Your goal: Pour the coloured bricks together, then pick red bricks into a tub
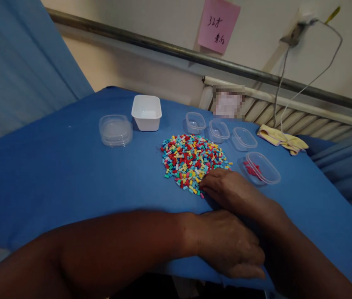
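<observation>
A heap of small multicoloured toy building bricks [191, 160] lies on the blue cloth. My right hand [222, 185] reaches its near right edge, fingers together and pointing down into the bricks; what the fingertips hold, if anything, is hidden. Closer to me, my left hand [233, 245] is curled with its back up, beside my right forearm. Its palm is out of sight, so I cannot make out its contents. Right of the heap, a clear plastic container [271, 170] holds some red bricks [252, 168].
Three more clear containers, a left one [195, 124], a middle one [218, 132] and a right one [244, 140], stand behind the heap. A white tub [146, 118] and stacked clear lids [116, 135] are at left. A yellow cloth [281, 139] lies near the radiator [303, 114].
</observation>
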`<state>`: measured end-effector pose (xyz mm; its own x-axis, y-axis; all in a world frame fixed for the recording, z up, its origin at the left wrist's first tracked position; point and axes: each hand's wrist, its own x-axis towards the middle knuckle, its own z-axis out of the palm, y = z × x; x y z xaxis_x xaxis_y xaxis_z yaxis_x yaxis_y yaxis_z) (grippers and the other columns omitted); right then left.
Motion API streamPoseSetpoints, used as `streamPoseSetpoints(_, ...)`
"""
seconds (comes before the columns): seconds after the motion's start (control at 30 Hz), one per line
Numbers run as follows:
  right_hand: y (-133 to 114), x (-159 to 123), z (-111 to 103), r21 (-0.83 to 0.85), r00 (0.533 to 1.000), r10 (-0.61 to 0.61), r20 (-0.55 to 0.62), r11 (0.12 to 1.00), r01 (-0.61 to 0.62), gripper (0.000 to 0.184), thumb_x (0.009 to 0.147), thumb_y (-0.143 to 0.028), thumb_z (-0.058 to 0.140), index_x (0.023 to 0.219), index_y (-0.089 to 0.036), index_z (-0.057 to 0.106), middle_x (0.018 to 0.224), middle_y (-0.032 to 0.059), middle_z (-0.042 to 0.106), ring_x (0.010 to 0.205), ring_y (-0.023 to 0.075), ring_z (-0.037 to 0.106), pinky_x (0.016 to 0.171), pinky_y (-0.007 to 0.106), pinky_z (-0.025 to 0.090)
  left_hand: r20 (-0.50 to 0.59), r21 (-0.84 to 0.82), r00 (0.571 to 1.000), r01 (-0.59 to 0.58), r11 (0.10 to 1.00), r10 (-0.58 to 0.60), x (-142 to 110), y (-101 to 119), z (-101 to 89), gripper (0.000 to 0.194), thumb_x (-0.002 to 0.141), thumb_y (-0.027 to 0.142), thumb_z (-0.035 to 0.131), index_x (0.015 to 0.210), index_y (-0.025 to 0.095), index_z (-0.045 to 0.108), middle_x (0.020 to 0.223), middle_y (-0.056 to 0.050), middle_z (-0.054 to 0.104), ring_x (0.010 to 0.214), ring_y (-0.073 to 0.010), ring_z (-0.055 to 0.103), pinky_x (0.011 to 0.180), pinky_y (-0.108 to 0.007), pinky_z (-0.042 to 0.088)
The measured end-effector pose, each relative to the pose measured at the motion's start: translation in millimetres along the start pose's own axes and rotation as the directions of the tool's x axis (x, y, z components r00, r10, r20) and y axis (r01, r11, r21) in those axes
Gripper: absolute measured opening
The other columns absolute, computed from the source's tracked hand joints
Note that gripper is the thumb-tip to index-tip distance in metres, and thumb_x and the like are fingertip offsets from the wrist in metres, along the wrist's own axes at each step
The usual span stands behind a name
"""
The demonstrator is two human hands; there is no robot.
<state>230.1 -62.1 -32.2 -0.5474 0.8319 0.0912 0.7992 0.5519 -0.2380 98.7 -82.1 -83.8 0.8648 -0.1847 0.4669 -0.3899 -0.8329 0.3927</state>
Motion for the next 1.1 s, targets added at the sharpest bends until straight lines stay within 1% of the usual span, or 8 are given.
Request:
streamPoseSetpoints(0.17,22,-20,-15,-0.035,0.968,0.116,-0.220,0.991,-0.127,0.021,0.109,-0.027,0.058,0.113,-0.022,0.079,0.106,0.0081,0.080,0.100,0.0251,0.074,0.090,0.037,0.055,0.008,0.037,0.999,0.033,0.999,-0.033,0,3,-3.7,0.034,0.106,0.043,0.064,0.080,0.022,0.073,0.085,-0.001,0.074,0.069,-0.0176,0.064,0.048,-0.036,0.036)
streamPoseSetpoints(0.3,57,-54,-37,-0.093,0.783,0.349,-0.516,0.885,-0.456,0.026,0.104,-0.034,0.061,0.115,-0.020,0.080,0.109,0.0122,0.081,0.098,0.0298,0.076,0.086,0.041,0.055,0.013,0.056,0.999,0.046,0.997,-0.047,-1,6,-5.2,0.035,0.106,0.043,0.065,0.077,0.023,0.070,0.087,-0.001,0.075,0.074,-0.0173,0.067,0.049,-0.036,0.036)
streamPoseSetpoints(0.5,92,-82,-36,-0.147,0.691,0.570,-0.445,0.715,-0.684,0.031,0.101,-0.039,0.059,0.114,-0.023,0.082,0.107,0.0119,0.084,0.092,0.0328,0.076,0.076,0.042,0.053,-0.007,0.076,0.999,0.033,0.997,-0.033,-2,5,-2.5,0.035,0.106,0.045,0.068,0.078,0.023,0.070,0.085,0.000,0.073,0.073,-0.0167,0.066,0.050,-0.037,0.037)
streamPoseSetpoints(0.6,91,-78,-32,-0.148,0.661,0.566,-0.492,0.694,-0.705,0.032,0.101,-0.041,0.060,0.114,-0.021,0.082,0.105,0.0133,0.083,0.091,0.0326,0.076,0.075,0.042,0.053,-0.003,0.078,0.999,0.046,0.996,-0.046,-2,6,-2.2,0.036,0.105,0.045,0.069,0.076,0.023,0.068,0.085,0.000,0.073,0.074,-0.0165,0.067,0.050,-0.036,0.034)
streamPoseSetpoints(0.73,63,-57,-22,-0.044,0.764,0.394,-0.511,0.876,-0.481,0.026,0.103,-0.036,0.061,0.112,-0.021,0.080,0.105,0.0119,0.082,0.091,0.0288,0.076,0.081,0.041,0.056,0.009,0.057,0.998,0.062,0.996,-0.062,-1,5,-1.9,0.038,0.106,0.047,0.067,0.077,0.023,0.069,0.085,-0.001,0.074,0.071,-0.0168,0.066,0.050,-0.035,0.035)
streamPoseSetpoints(0.87,18,-28,-8,0.148,0.923,0.210,-0.323,0.974,-0.170,0.020,0.107,-0.032,0.062,0.115,-0.022,0.077,0.106,0.0090,0.082,0.097,0.0255,0.076,0.087,0.039,0.058,0.015,0.035,0.999,0.030,0.999,-0.030,0,3,0.5,0.038,0.108,0.045,0.062,0.078,0.023,0.073,0.084,-0.001,0.074,0.070,-0.0173,0.066,0.051,-0.036,0.041)
streamPoseSetpoints(0.97,-7,-6,0,0.246,0.971,0.101,-0.216,0.968,-0.046,0.018,0.108,-0.031,0.064,0.119,-0.024,0.075,0.109,0.0077,0.082,0.101,0.0236,0.076,0.089,0.038,0.058,0.038,0.024,0.999,-0.033,0.999,0.033,1,4,2.7,0.037,0.107,0.042,0.062,0.078,0.023,0.074,0.084,-0.001,0.074,0.070,-0.0168,0.067,0.056,-0.034,0.048)
streamPoseSetpoints(1.1,-22,23,4,0.153,0.997,-0.001,-0.080,0.988,0.013,0.017,0.106,-0.027,0.067,0.120,-0.022,0.076,0.112,0.0082,0.080,0.104,0.0237,0.074,0.091,0.036,0.055,0.068,-0.013,0.992,-0.104,0.995,0.104,3,8,3.6,0.042,0.107,0.047,0.062,0.073,0.024,0.071,0.083,-0.002,0.074,0.073,-0.0178,0.069,0.060,-0.034,0.052)
